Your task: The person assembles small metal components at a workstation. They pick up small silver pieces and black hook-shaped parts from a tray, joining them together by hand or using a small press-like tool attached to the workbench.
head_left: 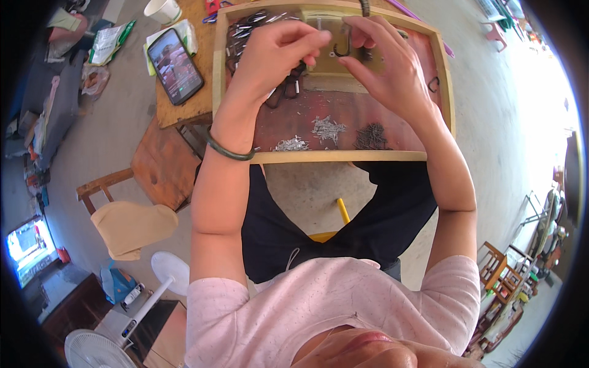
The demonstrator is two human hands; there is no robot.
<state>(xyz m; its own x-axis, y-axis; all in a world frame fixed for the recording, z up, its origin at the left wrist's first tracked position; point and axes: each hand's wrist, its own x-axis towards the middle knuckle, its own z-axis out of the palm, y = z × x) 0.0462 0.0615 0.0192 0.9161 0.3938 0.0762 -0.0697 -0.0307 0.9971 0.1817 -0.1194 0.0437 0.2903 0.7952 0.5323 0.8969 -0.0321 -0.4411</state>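
Observation:
My left hand (288, 52) is over the left half of a wood-rimmed tray (343, 157), thumb and forefinger pinched together; whatever is between them is too small to make out. Opposite it, my right hand (392, 64) has its fingers bent round a dark curved hook (342, 48), which shows near the thumb and forefinger tips. Behind both hands stands a yellowish metal fixture (334, 76) with an upright rod, partly hidden. Dark looped clips with silver parts (242, 34) lie heaped beside my left hand.
Two piles of small silver pins (329, 129) and a pile of dark, spring-like pieces (371, 137) lie at the tray's near side. One dark curved piece (434, 84) rests at right. Left of the tray are a phone (176, 66), a paper cup (162, 10) and a wooden chair (162, 162).

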